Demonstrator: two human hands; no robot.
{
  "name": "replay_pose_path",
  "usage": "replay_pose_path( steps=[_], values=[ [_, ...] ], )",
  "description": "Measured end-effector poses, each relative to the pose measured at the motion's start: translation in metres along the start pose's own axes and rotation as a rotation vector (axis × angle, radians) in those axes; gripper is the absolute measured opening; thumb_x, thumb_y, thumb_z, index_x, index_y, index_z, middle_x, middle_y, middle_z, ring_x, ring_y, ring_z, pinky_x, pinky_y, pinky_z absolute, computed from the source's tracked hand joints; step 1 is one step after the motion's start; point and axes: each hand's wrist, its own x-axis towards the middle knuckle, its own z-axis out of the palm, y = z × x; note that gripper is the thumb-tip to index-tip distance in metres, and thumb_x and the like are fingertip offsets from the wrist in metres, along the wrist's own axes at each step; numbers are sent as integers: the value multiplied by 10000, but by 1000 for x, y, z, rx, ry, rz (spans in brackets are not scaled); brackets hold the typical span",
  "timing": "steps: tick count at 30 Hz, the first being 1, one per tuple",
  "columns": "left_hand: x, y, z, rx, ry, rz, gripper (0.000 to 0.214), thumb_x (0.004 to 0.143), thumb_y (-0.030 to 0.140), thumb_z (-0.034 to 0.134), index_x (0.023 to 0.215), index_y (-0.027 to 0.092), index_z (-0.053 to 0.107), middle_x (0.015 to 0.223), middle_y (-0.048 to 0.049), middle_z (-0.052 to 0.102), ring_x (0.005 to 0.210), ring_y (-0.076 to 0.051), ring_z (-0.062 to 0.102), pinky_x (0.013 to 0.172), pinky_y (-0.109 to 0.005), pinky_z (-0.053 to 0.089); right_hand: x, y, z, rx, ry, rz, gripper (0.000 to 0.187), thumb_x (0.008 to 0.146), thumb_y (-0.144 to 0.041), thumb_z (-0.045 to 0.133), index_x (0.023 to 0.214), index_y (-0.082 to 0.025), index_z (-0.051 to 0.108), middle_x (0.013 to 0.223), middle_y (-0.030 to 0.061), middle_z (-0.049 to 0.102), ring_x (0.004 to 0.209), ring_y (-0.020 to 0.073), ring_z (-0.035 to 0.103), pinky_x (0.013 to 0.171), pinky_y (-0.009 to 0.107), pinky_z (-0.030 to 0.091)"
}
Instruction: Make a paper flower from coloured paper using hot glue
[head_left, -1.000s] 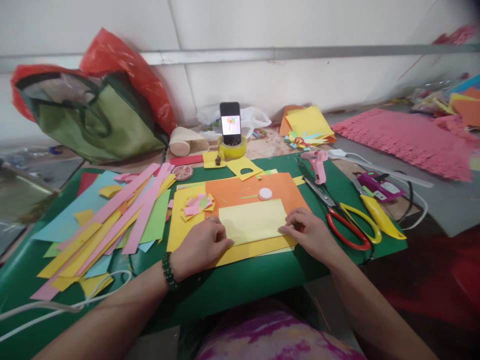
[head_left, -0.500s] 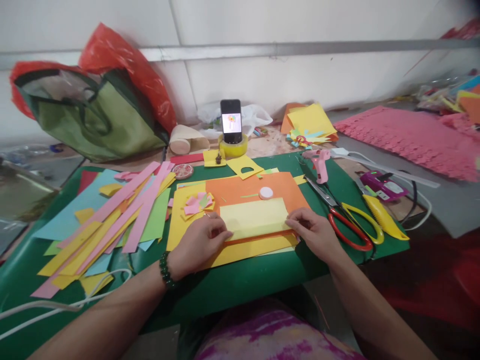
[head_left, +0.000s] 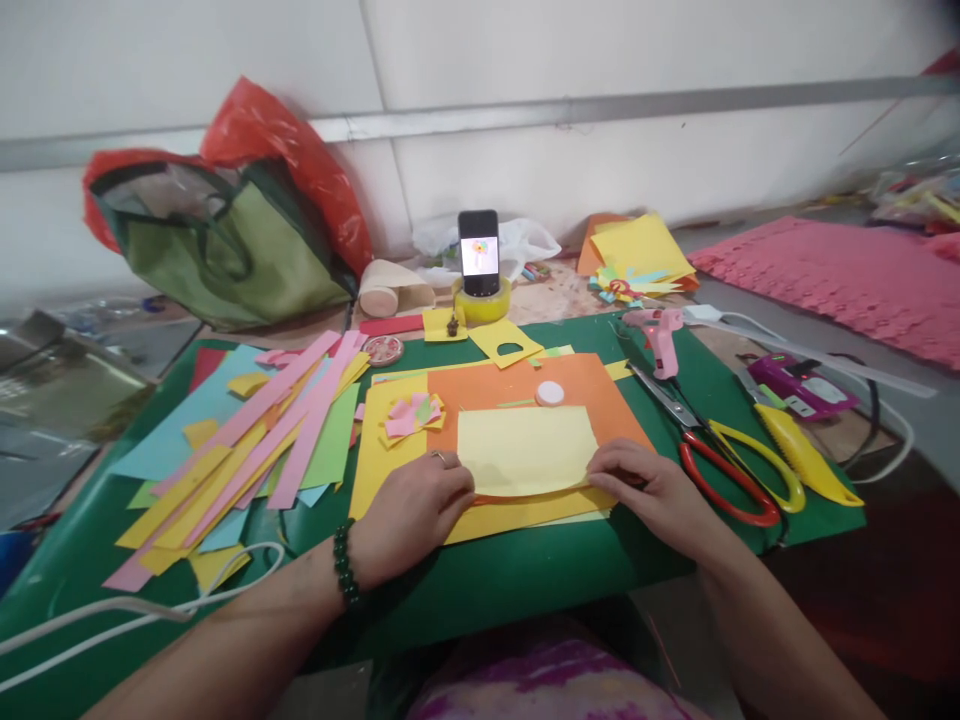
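Observation:
A pale yellow paper sheet [head_left: 525, 448] lies on an orange sheet [head_left: 517, 385] and darker yellow sheets [head_left: 390, 450], all on a green cutting mat [head_left: 525, 570]. My left hand [head_left: 409, 515], with a ring and a dark bead bracelet, pinches the pale sheet's near left corner. My right hand [head_left: 652, 490] pinches its near right corner. The near edge of the sheet is raised and bowed between the two hands.
Left: a pile of paper strips [head_left: 255, 430] and a white cable [head_left: 150, 605]. Right: scissors [head_left: 712, 455], a yellow cutter [head_left: 802, 450], a pink glue gun [head_left: 660, 335]. Behind: a phone [head_left: 479, 252] on a tape roll, a white cap [head_left: 550, 393], a green bag [head_left: 217, 250], pink fabric [head_left: 840, 285].
Both hands went from pressing the pale yellow sheet flat to pinching its near corners, and the near edge lifted. The camera view shifted slightly.

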Motion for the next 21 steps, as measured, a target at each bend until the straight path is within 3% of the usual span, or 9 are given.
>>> replay_pose_path(
  steps=[4,10,21],
  values=[
    [4,-4,-1,-175,-33,-81,249,911,271,462,761,179,639,800,-36,638,759,-165,575,677,-273,411,-1,-3,-1,-16,-12,66,326,868,-463,544,713,-203,664,804,61,629,789,194,605,704,308,485],
    [7,-4,0,-206,-49,-222,225,894,293,458,768,175,602,780,-45,640,750,-190,570,657,-291,396,-1,-4,5,-84,68,163,271,828,-381,578,625,-203,585,741,36,580,679,167,555,591,289,428],
    [9,1,3,16,-101,-232,272,951,283,376,781,168,554,794,-55,615,773,-206,571,686,-311,402,-1,-5,8,-104,93,153,221,814,-301,579,620,-197,551,741,28,564,681,153,534,594,280,420]
  ],
)
